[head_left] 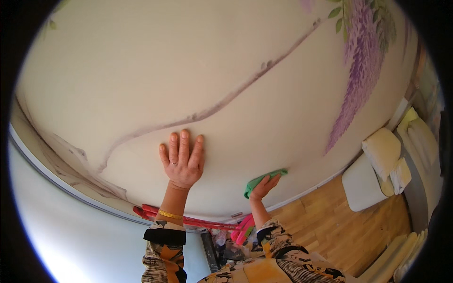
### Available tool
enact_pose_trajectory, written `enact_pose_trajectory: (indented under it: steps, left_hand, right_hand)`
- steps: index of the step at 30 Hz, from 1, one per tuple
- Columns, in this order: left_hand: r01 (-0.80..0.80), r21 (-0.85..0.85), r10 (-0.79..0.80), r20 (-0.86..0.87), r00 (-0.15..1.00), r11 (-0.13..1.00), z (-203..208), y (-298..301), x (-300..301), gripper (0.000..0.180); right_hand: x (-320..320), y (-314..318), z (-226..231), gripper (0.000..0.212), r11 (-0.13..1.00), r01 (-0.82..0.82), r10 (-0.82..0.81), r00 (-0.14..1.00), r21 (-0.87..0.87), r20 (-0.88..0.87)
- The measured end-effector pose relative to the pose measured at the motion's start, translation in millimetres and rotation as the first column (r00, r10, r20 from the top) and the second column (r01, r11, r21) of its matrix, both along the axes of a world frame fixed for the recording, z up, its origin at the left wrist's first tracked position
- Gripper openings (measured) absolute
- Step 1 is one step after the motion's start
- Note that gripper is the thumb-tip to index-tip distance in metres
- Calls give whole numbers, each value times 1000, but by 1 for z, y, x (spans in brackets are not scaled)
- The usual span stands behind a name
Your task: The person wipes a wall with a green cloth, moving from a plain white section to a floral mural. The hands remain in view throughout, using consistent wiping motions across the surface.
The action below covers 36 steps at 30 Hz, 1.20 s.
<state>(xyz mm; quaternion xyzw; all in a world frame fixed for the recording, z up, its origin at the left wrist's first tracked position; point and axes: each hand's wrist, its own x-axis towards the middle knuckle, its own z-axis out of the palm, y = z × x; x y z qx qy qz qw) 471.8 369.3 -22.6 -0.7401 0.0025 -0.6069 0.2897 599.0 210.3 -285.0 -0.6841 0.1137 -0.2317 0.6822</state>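
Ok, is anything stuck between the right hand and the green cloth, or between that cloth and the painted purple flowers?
Nothing visible is. The right hand is directly on the green cloth, and only plain wall shows between the cloth and the purple flowers. The left hand rests on the wall, off to the left.

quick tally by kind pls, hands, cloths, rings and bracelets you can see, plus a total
Hands: 2 (left hand, right hand)
Cloths: 1 (green cloth)
Rings: 1 (ring)
Bracelets: 1 (gold-coloured bracelet)
Total: 5
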Motion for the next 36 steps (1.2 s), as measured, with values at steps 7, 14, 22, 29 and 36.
enact_pose_trajectory:
  steps: [7,14,22,29,36]
  left_hand:
    - [-20,-19,20,16,1000,1000,1,-1,-1,31]
    - [-20,-50,21,19,1000,999,5,-7,-3,31]
    - [-19,-57,18,-16,1000,998,9,-7,-6,31]
    - [-20,-11,21,21,1000,1000,9,-5,-5,31]
    - [-29,-10,29,13,999,1000,8,-8,-6,31]
  right_hand:
    - [-44,25,72,66,989,-142,148,949,-39,278]
    - [-27,16,160,42,876,172,257,623,-450,739]
    - [18,-15,297,25,738,469,485,133,-486,865]
    - [92,-88,349,32,720,582,299,233,-379,925]
    - [120,-107,304,42,833,498,-42,492,-241,870]
